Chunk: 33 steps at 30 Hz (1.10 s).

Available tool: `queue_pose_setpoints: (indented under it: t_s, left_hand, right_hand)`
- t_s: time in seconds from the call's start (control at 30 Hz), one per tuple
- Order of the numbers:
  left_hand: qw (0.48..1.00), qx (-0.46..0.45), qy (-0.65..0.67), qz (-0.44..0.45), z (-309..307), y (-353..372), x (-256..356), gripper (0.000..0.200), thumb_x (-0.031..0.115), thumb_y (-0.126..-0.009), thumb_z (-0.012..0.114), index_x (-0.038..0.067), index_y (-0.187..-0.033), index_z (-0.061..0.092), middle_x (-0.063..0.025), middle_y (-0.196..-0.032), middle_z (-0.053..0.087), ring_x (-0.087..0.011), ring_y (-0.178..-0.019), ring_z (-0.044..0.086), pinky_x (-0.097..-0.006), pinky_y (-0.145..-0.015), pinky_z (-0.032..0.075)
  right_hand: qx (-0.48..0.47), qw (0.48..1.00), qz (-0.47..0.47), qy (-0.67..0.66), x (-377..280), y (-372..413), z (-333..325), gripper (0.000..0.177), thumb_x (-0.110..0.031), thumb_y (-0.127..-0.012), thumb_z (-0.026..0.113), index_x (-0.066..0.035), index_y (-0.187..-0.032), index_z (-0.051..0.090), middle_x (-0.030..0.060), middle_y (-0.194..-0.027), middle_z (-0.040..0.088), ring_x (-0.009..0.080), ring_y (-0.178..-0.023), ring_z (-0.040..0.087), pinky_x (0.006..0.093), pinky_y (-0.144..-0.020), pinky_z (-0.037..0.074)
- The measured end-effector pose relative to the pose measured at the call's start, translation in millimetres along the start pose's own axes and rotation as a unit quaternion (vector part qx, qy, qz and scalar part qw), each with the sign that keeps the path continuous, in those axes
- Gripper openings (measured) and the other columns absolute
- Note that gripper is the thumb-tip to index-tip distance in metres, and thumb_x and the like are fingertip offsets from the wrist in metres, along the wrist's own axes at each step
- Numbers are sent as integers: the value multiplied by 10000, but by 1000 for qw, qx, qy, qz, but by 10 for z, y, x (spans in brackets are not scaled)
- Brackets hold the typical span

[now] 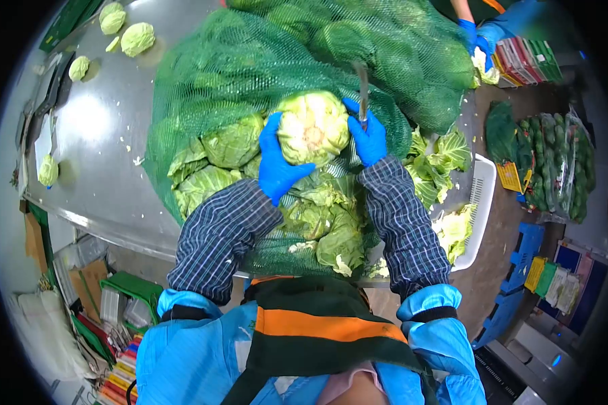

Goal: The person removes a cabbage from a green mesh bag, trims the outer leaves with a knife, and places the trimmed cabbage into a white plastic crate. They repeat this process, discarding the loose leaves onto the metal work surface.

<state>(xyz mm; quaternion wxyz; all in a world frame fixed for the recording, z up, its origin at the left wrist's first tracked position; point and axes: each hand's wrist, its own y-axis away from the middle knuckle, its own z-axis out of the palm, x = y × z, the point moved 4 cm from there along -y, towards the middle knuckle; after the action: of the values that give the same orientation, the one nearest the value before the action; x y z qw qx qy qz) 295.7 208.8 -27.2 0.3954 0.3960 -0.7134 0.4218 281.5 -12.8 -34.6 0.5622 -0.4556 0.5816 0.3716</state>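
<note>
A pale trimmed cabbage [313, 128], its cut stem end facing me, is held up over an opened green mesh sack [213, 74]. My left hand [280, 162], in a blue glove, cups its left and lower side. On the right, my gloved right hand [368, 138] is closed around a knife [363, 91] whose blade points up and away from me, with the fingers right at the cabbage's edge. Below and to the left, untrimmed cabbages [233, 142] with green outer leaves lie in the sack's mouth.
Another full mesh sack [385, 54] lies behind. Loose leaves [439, 162] are piled right, beside a white basket [481, 202]. Several trimmed cabbages [138, 39] stand on the metal table [108, 148] at left. A co-worker's gloved hand [479, 44] works at the upper right.
</note>
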Motion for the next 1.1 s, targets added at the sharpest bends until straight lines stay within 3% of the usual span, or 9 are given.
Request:
queue_pose_setpoints:
  t_s: [0.07,0.13,0.2,0.27,0.33,0.5,0.83,0.97,1.1]
  left_hand:
    - [943,-4,240,-230,-46,53,-143,1169,98,-505,861,51,-1433,152,-160,-1381,283,-284,-1181,444,-389,-971,429]
    - [942,-42,229,-241,-73,71,-329,1229,188,-467,868,73,-1443,130,-177,-1346,316,-311,-1165,431,-415,-1029,342]
    - [978,-164,95,-88,116,-25,-588,1226,201,-476,870,62,-1427,109,-186,-1329,324,-295,-1164,431,-410,-999,380]
    - [987,-151,-26,45,140,-108,-431,1169,192,-491,863,57,-1394,132,-164,-1323,329,-287,-1172,426,-399,-1001,387]
    - [961,-181,205,-42,330,-77,-276,1070,145,-510,845,91,-1361,198,-140,-1328,327,-295,-1195,415,-416,-1009,393]
    - [936,-264,186,-142,267,123,517,1034,12,-544,786,143,-1385,199,-125,-1365,323,-300,-1225,417,-418,-954,458]
    - [897,-441,15,29,902,782,2081,1052,148,-457,876,187,-1388,389,-169,-1323,362,-304,-1143,445,-351,-846,472]
    - [902,-371,-33,219,1575,971,2373,1025,135,-426,879,206,-1352,444,-202,-1362,348,-399,-1216,370,-440,-1020,345]
    - [822,-515,-64,235,2541,1313,2039,1017,307,-467,861,149,-1358,396,-178,-1407,334,-415,-1279,304,-510,-1088,213]
  right_hand:
    - [-12,991,32,127,-83,162,-41,429,-136,-833,620,-83,-1252,544,133,-1147,603,203,-990,595,342,-863,461]
    - [57,982,-45,172,-13,347,-89,391,-148,-827,621,-115,-1214,572,137,-1076,613,244,-908,612,363,-790,480]
    - [131,924,-151,326,-97,560,-142,342,-193,-827,616,-118,-1161,598,144,-1076,606,273,-877,617,372,-734,480]
    - [173,942,16,286,42,686,-178,317,-240,-835,610,-96,-1118,609,146,-1014,623,251,-832,615,372,-702,471]
    - [155,973,162,61,310,696,-282,337,-263,-841,610,-63,-1113,605,147,-906,632,200,-790,598,342,-689,470]
    - [152,929,200,-271,423,1221,-416,428,-283,-849,616,-46,-1203,585,40,-947,645,127,-795,591,293,-699,494]
    - [259,889,182,-330,-869,2807,-1689,260,-191,-881,565,14,-1034,612,73,-885,658,153,-774,630,280,-723,497]
    - [296,873,271,-279,36,3416,-2261,312,-230,-873,582,24,-1055,596,83,-892,647,170,-759,618,288,-700,500]
    - [265,846,342,-310,677,3577,-2563,319,-267,-859,609,-37,-1081,602,73,-846,639,170,-617,593,272,-525,489]
